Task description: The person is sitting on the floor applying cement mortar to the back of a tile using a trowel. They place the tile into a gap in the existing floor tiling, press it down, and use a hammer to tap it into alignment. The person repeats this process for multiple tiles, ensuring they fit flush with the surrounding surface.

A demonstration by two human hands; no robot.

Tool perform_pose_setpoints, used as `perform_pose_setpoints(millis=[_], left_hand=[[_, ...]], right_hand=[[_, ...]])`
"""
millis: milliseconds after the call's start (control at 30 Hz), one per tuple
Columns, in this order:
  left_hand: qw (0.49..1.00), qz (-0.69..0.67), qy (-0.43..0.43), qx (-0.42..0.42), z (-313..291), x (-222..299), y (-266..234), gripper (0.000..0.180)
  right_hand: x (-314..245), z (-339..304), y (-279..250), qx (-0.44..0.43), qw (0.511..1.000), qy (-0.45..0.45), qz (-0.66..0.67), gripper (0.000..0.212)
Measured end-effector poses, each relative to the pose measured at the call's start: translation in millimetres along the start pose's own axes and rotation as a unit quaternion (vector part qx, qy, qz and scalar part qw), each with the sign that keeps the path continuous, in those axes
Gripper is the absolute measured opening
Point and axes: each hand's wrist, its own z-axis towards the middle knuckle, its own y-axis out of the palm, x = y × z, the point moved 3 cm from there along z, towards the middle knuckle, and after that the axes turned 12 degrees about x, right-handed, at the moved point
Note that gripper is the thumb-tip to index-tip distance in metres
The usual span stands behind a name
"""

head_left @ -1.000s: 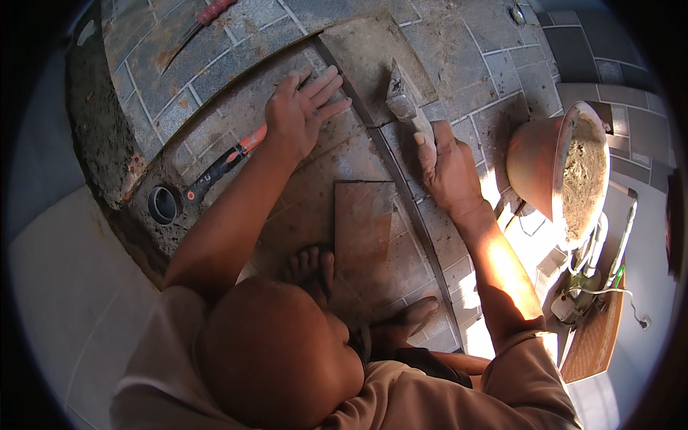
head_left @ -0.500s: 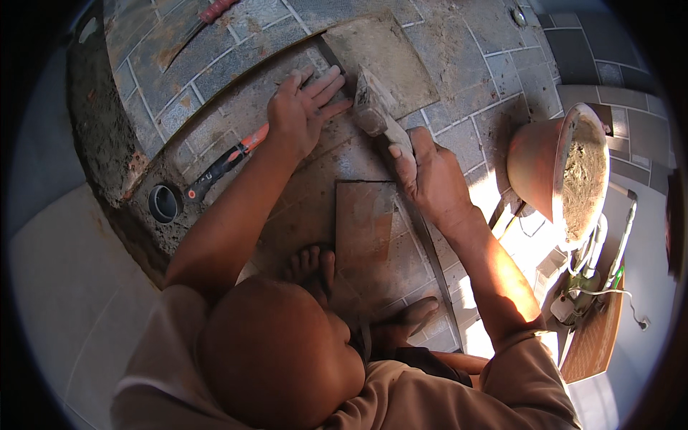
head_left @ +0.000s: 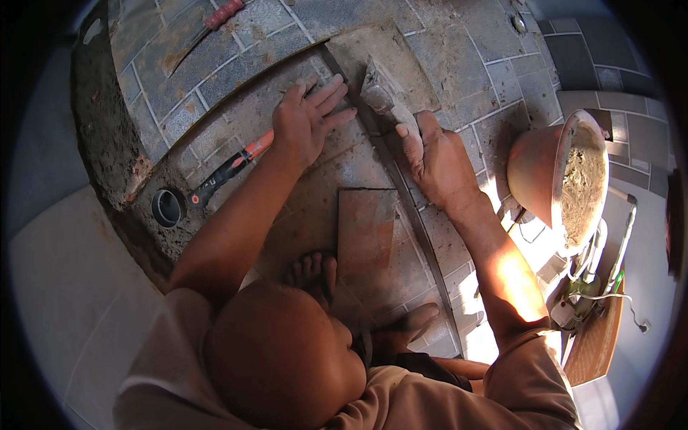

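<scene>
My left hand (head_left: 308, 118) lies with its fingers spread on a dusty, stone-patterned tile surface. Beside its wrist is a tool with a black and orange handle (head_left: 229, 168), partly covered by the forearm. My right hand (head_left: 444, 161) is closed round a pale, cement-caked hand tool (head_left: 382, 93). The tool's wedge-shaped head stands over the edge of a dusty slab (head_left: 383, 46); its exact kind is unclear. A long, dark, narrow strip (head_left: 408, 204) passes left of my right hand and down toward my feet. Close to it lies a brownish rectangular tile (head_left: 365, 229).
A tilted-looking tub of mortar (head_left: 537, 168) stands at the right. Below it are a green corded device (head_left: 573, 301) and a brown board (head_left: 595, 344). A round pipe opening (head_left: 167, 208) sits in rough cement at the left. Farther off lies a red-handled tool (head_left: 223, 13).
The head of the tool in my right hand has turned and shifted slightly right, uncovering more of the dark strip. My left hand stays nearly in place. The whole view has shifted slightly.
</scene>
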Motion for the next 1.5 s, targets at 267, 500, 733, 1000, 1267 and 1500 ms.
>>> perform_pose_setpoints(millis=[267,500,733,1000,1267,1500], left_hand=[[0.999,-0.009,-0.019,0.025,5,-1,-3,0.067],[0.999,-0.015,-0.026,0.017,13,-7,-12,0.065],[0.999,-0.027,-0.022,0.009,6,-3,-7,0.065],[1.0,-0.022,-0.016,-0.01,10,-3,-10,0.068],[0.999,-0.027,-0.018,0.013,9,-2,-8,0.07],[1.0,-0.015,-0.013,-0.007,13,-3,-15,0.07]], right_hand=[[-23,11,-4,-0.055,0.997,-0.051,-0.033,0.045],[-30,-1,7,-0.062,0.991,-0.116,-0.035,0.043],[-16,25,10,-0.007,0.998,-0.051,-0.032,0.047],[-33,34,-7,0.003,0.997,-0.077,0.0,0.051],[-22,49,-4,0.048,0.997,-0.067,0.002,0.051],[-36,48,-10,0.069,0.997,-0.046,0.0,0.05]])
